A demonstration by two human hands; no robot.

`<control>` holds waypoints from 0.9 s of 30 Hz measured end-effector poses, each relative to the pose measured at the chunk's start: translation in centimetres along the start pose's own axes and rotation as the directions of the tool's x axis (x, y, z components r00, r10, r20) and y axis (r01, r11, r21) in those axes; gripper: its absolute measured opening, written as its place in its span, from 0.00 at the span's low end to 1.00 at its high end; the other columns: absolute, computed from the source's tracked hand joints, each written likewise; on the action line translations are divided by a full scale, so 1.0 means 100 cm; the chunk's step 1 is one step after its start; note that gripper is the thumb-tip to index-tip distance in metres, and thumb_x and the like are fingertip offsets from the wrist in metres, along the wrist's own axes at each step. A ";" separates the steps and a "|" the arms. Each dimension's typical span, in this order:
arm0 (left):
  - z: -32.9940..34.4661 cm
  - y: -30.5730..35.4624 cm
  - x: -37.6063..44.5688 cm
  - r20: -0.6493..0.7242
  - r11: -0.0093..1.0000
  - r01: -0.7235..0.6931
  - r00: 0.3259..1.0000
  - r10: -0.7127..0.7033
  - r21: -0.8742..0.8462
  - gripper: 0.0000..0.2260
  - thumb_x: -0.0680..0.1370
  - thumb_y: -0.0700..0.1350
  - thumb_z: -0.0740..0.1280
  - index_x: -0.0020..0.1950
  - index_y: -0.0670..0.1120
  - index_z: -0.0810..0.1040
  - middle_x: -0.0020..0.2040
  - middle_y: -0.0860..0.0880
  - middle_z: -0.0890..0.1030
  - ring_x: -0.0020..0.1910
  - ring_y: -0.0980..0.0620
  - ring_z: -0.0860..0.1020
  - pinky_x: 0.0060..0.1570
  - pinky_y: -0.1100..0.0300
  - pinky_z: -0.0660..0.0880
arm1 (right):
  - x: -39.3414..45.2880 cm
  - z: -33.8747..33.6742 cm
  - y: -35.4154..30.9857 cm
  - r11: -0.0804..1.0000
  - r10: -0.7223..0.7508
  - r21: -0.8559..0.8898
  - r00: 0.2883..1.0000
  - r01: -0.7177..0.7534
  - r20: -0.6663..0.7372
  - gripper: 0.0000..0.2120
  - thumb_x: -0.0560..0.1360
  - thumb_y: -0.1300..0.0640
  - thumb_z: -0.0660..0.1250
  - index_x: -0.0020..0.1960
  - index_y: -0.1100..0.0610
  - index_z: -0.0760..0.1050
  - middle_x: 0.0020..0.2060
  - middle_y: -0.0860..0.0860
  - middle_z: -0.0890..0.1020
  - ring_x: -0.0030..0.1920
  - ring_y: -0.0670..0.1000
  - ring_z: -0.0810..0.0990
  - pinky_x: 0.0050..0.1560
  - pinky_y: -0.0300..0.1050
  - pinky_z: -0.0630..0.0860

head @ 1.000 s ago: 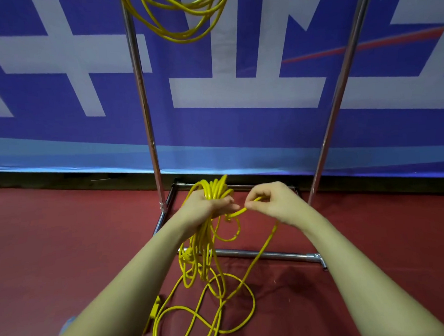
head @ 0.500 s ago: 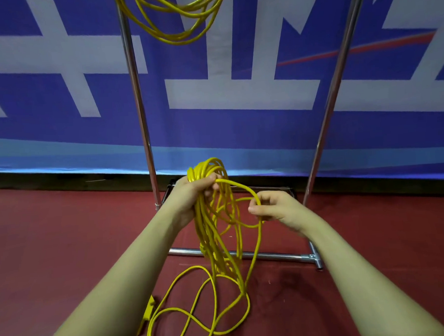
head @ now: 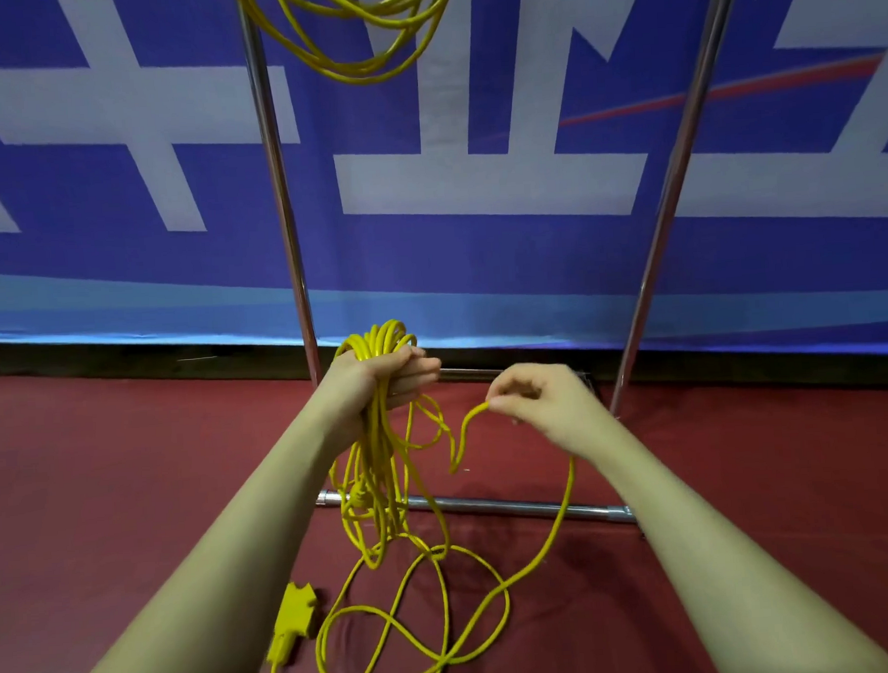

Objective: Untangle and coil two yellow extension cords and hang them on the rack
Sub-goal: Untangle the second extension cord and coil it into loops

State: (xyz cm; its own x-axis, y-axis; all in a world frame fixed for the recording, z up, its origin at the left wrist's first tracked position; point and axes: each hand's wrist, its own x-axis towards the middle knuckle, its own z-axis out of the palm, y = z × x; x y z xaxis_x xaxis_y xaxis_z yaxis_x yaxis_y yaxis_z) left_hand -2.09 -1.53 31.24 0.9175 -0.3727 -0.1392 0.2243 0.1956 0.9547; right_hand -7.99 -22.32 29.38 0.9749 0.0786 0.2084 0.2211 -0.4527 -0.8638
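My left hand (head: 382, 378) grips a bundle of loops of a yellow extension cord (head: 381, 458), the coil hanging down from my fist. My right hand (head: 538, 401) pinches a free stretch of the same cord a little to the right, level with the left. The slack runs down to the red floor in loose loops (head: 421, 625). The cord's yellow socket block (head: 291, 622) lies on the floor at lower left. A second yellow cord (head: 359, 37) hangs coiled from the top of the metal rack (head: 283, 200).
The rack's two chrome uprights stand left and right (head: 675, 169), with a low base bar (head: 518, 507) across the floor in front of me. Behind is a blue and white banner (head: 475, 190) along the wall. Red carpet (head: 130, 481) spreads to both sides.
My right hand has moved away to the right from the left hand, drawing out a new length of cord. The left hand keeps its grip on the coil, which now holds more loops.
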 end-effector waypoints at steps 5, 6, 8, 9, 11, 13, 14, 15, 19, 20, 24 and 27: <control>0.015 -0.015 -0.004 0.054 0.994 0.040 0.997 -0.046 0.103 0.07 0.81 0.38 0.61 0.46 0.40 0.78 0.39 0.44 0.85 0.39 0.50 0.84 0.43 0.59 0.79 | 0.002 0.007 -0.010 0.994 -0.053 0.100 0.998 0.049 0.037 0.03 0.73 0.68 0.69 0.42 0.62 0.79 0.26 0.47 0.76 0.26 0.39 0.72 0.31 0.31 0.67; 0.018 -0.018 -0.005 0.074 0.992 0.039 0.996 -0.048 0.123 0.07 0.81 0.37 0.61 0.46 0.39 0.78 0.38 0.43 0.85 0.38 0.51 0.84 0.40 0.61 0.79 | 0.003 0.006 -0.012 0.990 -0.049 0.131 0.999 0.047 0.012 0.03 0.73 0.69 0.68 0.43 0.63 0.79 0.23 0.46 0.76 0.25 0.39 0.71 0.30 0.30 0.66; 0.023 -0.021 -0.007 0.094 0.989 0.056 0.993 -0.070 0.137 0.06 0.81 0.37 0.62 0.49 0.37 0.78 0.39 0.41 0.84 0.38 0.49 0.84 0.39 0.60 0.80 | 0.004 0.005 -0.013 0.983 -0.039 0.179 0.998 0.046 -0.039 0.04 0.73 0.70 0.68 0.43 0.63 0.79 0.23 0.45 0.76 0.25 0.39 0.72 0.29 0.29 0.66; 0.025 -0.020 -0.007 0.093 0.987 0.070 0.992 -0.084 0.145 0.07 0.80 0.38 0.62 0.52 0.36 0.79 0.40 0.41 0.84 0.38 0.49 0.84 0.41 0.59 0.81 | 0.004 0.005 -0.012 0.981 -0.033 0.191 0.998 0.044 -0.060 0.04 0.73 0.70 0.68 0.42 0.63 0.79 0.24 0.46 0.76 0.25 0.39 0.72 0.30 0.29 0.66; 0.026 -0.018 -0.007 0.096 0.984 0.078 0.991 -0.094 0.163 0.09 0.80 0.40 0.63 0.53 0.36 0.79 0.40 0.41 0.84 0.36 0.50 0.83 0.41 0.57 0.80 | 0.004 0.003 -0.011 0.977 -0.004 0.213 0.996 0.023 -0.090 0.05 0.73 0.69 0.68 0.42 0.61 0.79 0.24 0.46 0.76 0.25 0.39 0.72 0.28 0.29 0.66; 0.029 -0.014 -0.008 0.114 0.987 0.066 0.990 -0.083 0.148 0.08 0.79 0.40 0.65 0.51 0.36 0.80 0.38 0.43 0.83 0.32 0.52 0.81 0.37 0.59 0.79 | 0.003 0.001 -0.010 0.970 0.042 0.241 0.993 -0.015 -0.108 0.04 0.74 0.67 0.69 0.42 0.59 0.78 0.23 0.46 0.75 0.23 0.40 0.70 0.25 0.31 0.64; 0.031 -0.012 -0.009 0.123 0.988 0.054 0.990 -0.072 0.142 0.06 0.79 0.39 0.66 0.49 0.37 0.80 0.36 0.44 0.82 0.31 0.53 0.79 0.35 0.61 0.79 | 0.003 -0.001 -0.009 0.969 0.063 0.244 0.991 -0.033 -0.117 0.04 0.74 0.66 0.69 0.42 0.59 0.78 0.23 0.47 0.75 0.22 0.41 0.69 0.24 0.32 0.64; 0.034 -0.010 -0.010 0.129 0.990 0.039 0.990 -0.057 0.138 0.04 0.78 0.38 0.66 0.47 0.38 0.79 0.35 0.45 0.81 0.29 0.54 0.77 0.32 0.62 0.77 | 0.003 -0.002 -0.008 0.968 0.084 0.245 0.989 -0.053 -0.121 0.04 0.74 0.65 0.69 0.42 0.58 0.78 0.23 0.47 0.75 0.21 0.42 0.69 0.24 0.32 0.65; 0.036 0.001 -0.008 0.087 0.999 -0.029 0.996 0.026 0.039 0.05 0.77 0.34 0.66 0.41 0.39 0.76 0.29 0.47 0.78 0.23 0.56 0.71 0.25 0.65 0.72 | -0.005 -0.005 0.007 0.939 0.158 0.309 0.987 -0.151 0.001 0.06 0.75 0.68 0.66 0.41 0.59 0.76 0.23 0.47 0.76 0.24 0.42 0.74 0.29 0.33 0.71; 0.034 0.004 -0.008 0.072 0.999 -0.048 0.996 0.047 0.012 0.06 0.77 0.34 0.65 0.40 0.40 0.76 0.29 0.47 0.78 0.23 0.57 0.70 0.24 0.65 0.71 | -0.009 -0.005 0.012 0.931 0.184 0.310 0.982 -0.190 0.048 0.06 0.75 0.67 0.66 0.41 0.59 0.76 0.24 0.47 0.77 0.25 0.43 0.76 0.32 0.34 0.73; 0.024 0.017 -0.007 0.031 0.995 -0.089 0.995 0.090 -0.049 0.06 0.78 0.36 0.64 0.41 0.40 0.75 0.29 0.47 0.79 0.23 0.57 0.71 0.24 0.66 0.71 | -0.018 -0.002 0.024 0.846 0.286 0.457 0.957 -0.276 0.047 0.04 0.76 0.65 0.65 0.43 0.59 0.75 0.29 0.51 0.76 0.27 0.45 0.75 0.33 0.37 0.75; 0.018 0.018 -0.008 0.011 0.996 -0.055 0.998 0.056 -0.076 0.06 0.79 0.37 0.63 0.44 0.39 0.77 0.34 0.45 0.83 0.28 0.54 0.80 0.29 0.64 0.77 | -0.011 -0.005 0.015 0.754 0.258 0.645 0.959 -0.124 -0.118 0.06 0.76 0.67 0.63 0.46 0.57 0.72 0.27 0.51 0.71 0.23 0.44 0.65 0.24 0.35 0.63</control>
State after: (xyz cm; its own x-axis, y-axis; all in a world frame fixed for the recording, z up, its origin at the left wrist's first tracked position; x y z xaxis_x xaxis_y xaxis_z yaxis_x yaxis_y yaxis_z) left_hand -3.02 -2.49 33.52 0.9247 -0.3716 -0.0829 0.1983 0.2843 0.9380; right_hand -8.73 -23.50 28.11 0.9888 -0.1460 0.0305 0.0627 0.2217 -0.9731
